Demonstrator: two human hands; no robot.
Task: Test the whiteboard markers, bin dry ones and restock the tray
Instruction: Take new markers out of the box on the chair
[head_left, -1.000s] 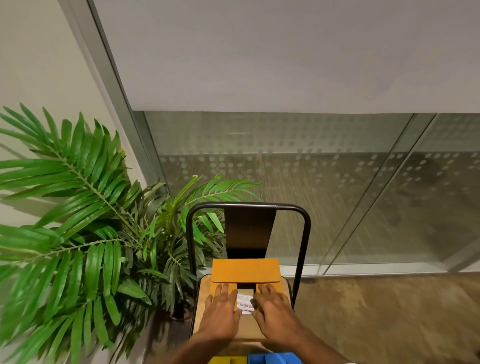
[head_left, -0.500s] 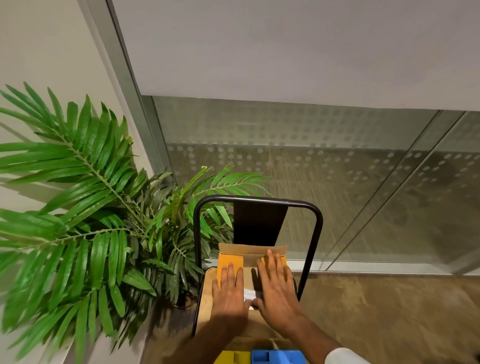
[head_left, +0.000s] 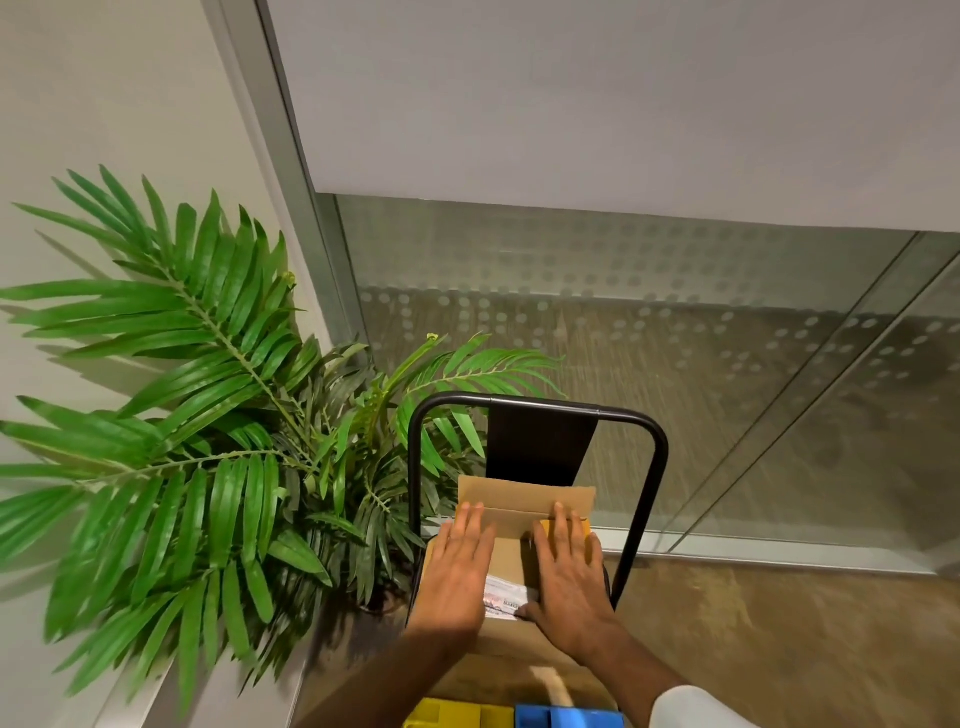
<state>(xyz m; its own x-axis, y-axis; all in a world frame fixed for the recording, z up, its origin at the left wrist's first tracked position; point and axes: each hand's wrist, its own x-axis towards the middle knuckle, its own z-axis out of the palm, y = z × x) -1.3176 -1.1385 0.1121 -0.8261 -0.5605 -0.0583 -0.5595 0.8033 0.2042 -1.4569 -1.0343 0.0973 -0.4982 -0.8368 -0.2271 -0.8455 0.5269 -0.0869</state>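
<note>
A brown and orange cardboard box (head_left: 522, 501) lies on the seat of a black-framed chair (head_left: 535, 405). My left hand (head_left: 460, 564) lies flat on the box's left side with straight fingers. My right hand (head_left: 569, 569) lies flat on the right side, fingers spread over an orange flap. Between the hands shows a white printed label (head_left: 504, 597). The box's back flap stands up against the chair's dark backrest. No markers are visible.
A large green palm plant (head_left: 208, 441) fills the left, next to the chair. Behind the chair runs a frosted, dotted glass wall (head_left: 675, 338). A yellow block (head_left: 452, 714) and a blue block (head_left: 569, 716) sit at the bottom edge. Brown floor lies to the right.
The orange lid, shut a second ago, has been lifted back and now stands up. Both hands have slid forward and apart to the box's two sides.
</note>
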